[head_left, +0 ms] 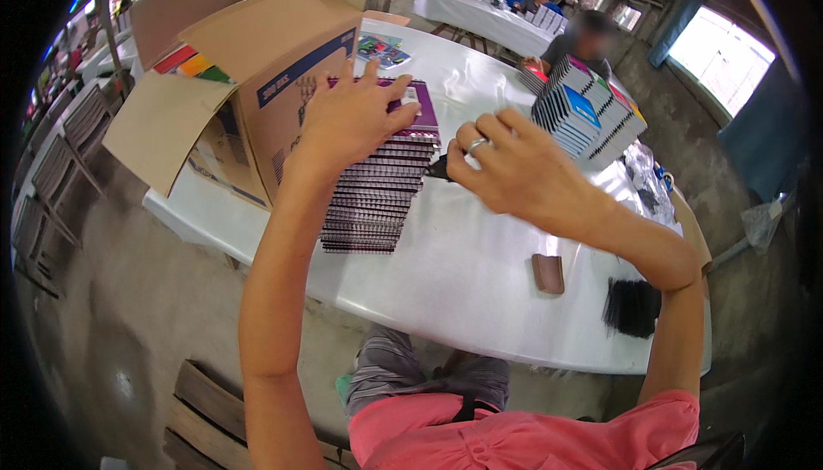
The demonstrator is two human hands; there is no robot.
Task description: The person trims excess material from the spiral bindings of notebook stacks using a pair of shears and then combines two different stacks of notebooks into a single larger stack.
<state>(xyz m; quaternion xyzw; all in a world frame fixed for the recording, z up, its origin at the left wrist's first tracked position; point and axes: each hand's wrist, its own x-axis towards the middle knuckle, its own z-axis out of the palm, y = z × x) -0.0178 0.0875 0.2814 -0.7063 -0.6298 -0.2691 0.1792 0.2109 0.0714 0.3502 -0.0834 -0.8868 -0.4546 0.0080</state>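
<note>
The person's left hand (356, 119) lies flat, fingers spread, on top of a long leaning row of purple-covered spiral-bound notebooks (377, 191) with black wire spines. The row lies on the white surface (463, 273), running from the hand back toward the person. It sits just beside an open brown cardboard box (257, 84) with blue printing, which stands at the surface's left end with its flaps folded out; coloured covers show inside it.

The right hand (506, 166), with a ring on one finger, hovers just right of the row's far end, fingers curled together; whether it grips anything cannot be told, though a small dark shape shows beneath it.

Further right stands a fanned stack of notebooks with blue and mixed-colour covers (587, 114), with another person seated behind it. Nearer the person, a small brown rectangular block (548, 273) and a bundle of black wire spines (633, 307) lie on the surface, well apart from the row.
</note>
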